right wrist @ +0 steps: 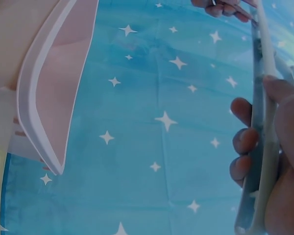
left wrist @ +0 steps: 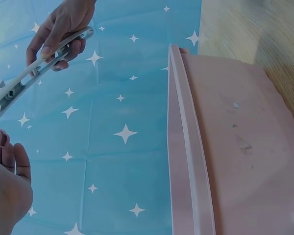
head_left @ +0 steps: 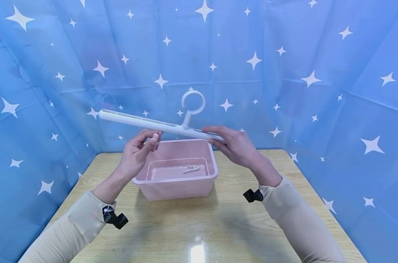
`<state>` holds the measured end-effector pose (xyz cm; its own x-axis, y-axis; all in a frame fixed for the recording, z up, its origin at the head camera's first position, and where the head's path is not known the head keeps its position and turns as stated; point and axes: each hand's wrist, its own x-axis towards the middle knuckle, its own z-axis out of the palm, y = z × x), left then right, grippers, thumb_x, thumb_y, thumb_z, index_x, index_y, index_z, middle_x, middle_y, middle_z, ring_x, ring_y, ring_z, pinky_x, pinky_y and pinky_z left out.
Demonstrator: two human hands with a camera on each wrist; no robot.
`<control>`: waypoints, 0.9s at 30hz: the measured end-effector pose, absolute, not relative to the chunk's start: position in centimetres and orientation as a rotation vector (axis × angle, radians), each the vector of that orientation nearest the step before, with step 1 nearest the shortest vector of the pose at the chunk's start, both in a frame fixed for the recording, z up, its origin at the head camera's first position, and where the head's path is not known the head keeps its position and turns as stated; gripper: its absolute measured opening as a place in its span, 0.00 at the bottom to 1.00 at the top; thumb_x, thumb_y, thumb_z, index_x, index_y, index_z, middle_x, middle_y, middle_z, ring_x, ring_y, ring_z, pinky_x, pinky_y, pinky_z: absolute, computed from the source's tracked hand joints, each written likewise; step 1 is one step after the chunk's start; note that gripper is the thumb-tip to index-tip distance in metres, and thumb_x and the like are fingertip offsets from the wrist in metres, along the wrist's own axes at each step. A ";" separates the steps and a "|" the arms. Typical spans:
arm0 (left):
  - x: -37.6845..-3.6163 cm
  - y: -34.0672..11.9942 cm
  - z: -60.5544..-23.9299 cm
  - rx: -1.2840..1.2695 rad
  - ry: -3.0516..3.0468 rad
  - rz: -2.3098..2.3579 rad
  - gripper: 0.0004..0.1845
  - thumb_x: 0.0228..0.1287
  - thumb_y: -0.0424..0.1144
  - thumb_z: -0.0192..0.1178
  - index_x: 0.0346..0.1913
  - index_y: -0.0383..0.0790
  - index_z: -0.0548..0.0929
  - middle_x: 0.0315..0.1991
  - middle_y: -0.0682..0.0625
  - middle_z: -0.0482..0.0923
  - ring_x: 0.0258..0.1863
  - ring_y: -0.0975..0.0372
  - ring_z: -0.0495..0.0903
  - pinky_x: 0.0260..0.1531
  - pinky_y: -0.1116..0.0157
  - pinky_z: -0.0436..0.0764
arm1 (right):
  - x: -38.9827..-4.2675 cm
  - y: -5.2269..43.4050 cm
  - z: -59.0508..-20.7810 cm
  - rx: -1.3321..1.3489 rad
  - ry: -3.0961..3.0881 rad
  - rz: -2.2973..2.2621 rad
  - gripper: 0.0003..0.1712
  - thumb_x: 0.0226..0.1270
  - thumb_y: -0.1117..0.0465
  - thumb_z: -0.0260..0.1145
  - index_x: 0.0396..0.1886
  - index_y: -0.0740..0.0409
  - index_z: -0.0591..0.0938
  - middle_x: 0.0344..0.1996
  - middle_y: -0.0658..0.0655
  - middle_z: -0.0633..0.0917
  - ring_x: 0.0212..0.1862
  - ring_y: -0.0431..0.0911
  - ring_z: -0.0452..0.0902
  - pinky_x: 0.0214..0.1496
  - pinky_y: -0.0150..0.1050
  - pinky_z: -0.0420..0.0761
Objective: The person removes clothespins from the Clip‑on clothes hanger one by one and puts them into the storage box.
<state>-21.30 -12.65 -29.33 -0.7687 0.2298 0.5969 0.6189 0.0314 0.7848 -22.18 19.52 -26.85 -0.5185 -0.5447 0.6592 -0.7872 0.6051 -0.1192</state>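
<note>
A white clothes hanger (head_left: 146,120) with a round hook (head_left: 203,104) is held up above the pink basin, tilted with its left end higher. My right hand (head_left: 235,146) grips the hanger's right end, its fingers wrapped around the bar in the right wrist view. Just below the bar, left of the hook, my left hand (head_left: 138,151) pinches a small pinkish piece (right wrist: 242,9) that looks like a clip, close to the hanger's underside. Fingers mostly cover this piece. Inside the basin lies a pale V-shaped clip (head_left: 191,169).
The pink rectangular basin (head_left: 176,188) stands on the wooden table (head_left: 172,230), under and between my forearms. A blue star-patterned curtain (head_left: 238,44) surrounds the table at the back and sides. Black devices (head_left: 115,218) are worn on both wrists.
</note>
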 end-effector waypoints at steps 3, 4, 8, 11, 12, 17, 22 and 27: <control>-21.3 -12.7 -29.4 -0.837 -1.982 -1.801 0.11 0.75 0.34 0.55 0.53 0.42 0.84 0.42 0.56 0.77 0.36 0.67 0.73 0.39 0.74 0.78 | -22.3 19.4 -26.8 1.047 -2.254 0.543 0.22 0.73 0.56 0.64 0.64 0.41 0.77 0.57 0.48 0.85 0.27 0.40 0.76 0.30 0.37 0.76; -21.3 -12.7 -29.4 -0.824 -1.973 -1.797 0.11 0.74 0.34 0.56 0.54 0.38 0.84 0.44 0.56 0.78 0.35 0.67 0.74 0.39 0.75 0.79 | -22.3 19.3 -26.8 1.046 -2.254 0.539 0.22 0.73 0.55 0.64 0.64 0.41 0.77 0.57 0.48 0.85 0.26 0.40 0.76 0.30 0.36 0.75; -21.3 -12.6 -29.5 -0.776 -1.949 -1.756 0.13 0.73 0.31 0.57 0.55 0.28 0.81 0.47 0.57 0.80 0.32 0.70 0.74 0.36 0.77 0.79 | -22.3 19.0 -26.8 1.036 -2.261 0.531 0.21 0.74 0.54 0.63 0.65 0.41 0.76 0.57 0.48 0.85 0.24 0.39 0.73 0.27 0.35 0.73; -21.3 -12.6 -29.5 -0.741 -1.943 -1.708 0.13 0.71 0.30 0.59 0.54 0.27 0.82 0.48 0.59 0.81 0.32 0.72 0.77 0.36 0.78 0.79 | -22.3 18.8 -26.8 1.022 -2.274 0.528 0.21 0.74 0.54 0.63 0.64 0.40 0.76 0.56 0.48 0.85 0.22 0.39 0.71 0.26 0.34 0.71; -21.3 -12.6 -29.6 -0.728 -1.943 -1.688 0.13 0.70 0.30 0.60 0.54 0.28 0.83 0.47 0.59 0.81 0.32 0.72 0.78 0.36 0.78 0.79 | -22.3 18.7 -26.8 1.017 -2.278 0.528 0.21 0.74 0.53 0.63 0.64 0.40 0.76 0.56 0.48 0.85 0.22 0.39 0.71 0.26 0.34 0.71; -21.3 -12.5 -29.7 -0.672 -1.944 -1.554 0.12 0.67 0.30 0.63 0.52 0.34 0.86 0.42 0.63 0.81 0.36 0.73 0.81 0.35 0.79 0.78 | -22.3 18.6 -26.8 1.000 -2.297 0.518 0.21 0.74 0.53 0.62 0.65 0.39 0.76 0.56 0.48 0.85 0.23 0.40 0.72 0.27 0.35 0.71; -21.3 -12.5 -29.8 -0.672 -1.913 -1.475 0.13 0.63 0.28 0.66 0.50 0.33 0.86 0.39 0.61 0.78 0.37 0.72 0.79 0.37 0.80 0.76 | -22.2 18.4 -26.8 0.992 -2.323 0.530 0.21 0.75 0.53 0.62 0.65 0.39 0.76 0.56 0.49 0.85 0.21 0.40 0.69 0.26 0.35 0.69; -21.4 -12.7 -30.0 -0.742 -1.899 -1.534 0.16 0.64 0.23 0.63 0.54 0.30 0.83 0.42 0.60 0.78 0.41 0.72 0.80 0.46 0.78 0.80 | -22.2 18.4 -26.8 0.974 -2.336 0.557 0.21 0.75 0.53 0.62 0.65 0.39 0.76 0.56 0.50 0.85 0.19 0.40 0.64 0.24 0.36 0.67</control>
<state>-21.38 -12.66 -29.96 -0.6763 0.0620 0.7340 0.7307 0.1831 0.6577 -22.17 18.36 -26.82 -0.5911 -0.5150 0.6208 -0.7397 0.6530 -0.1626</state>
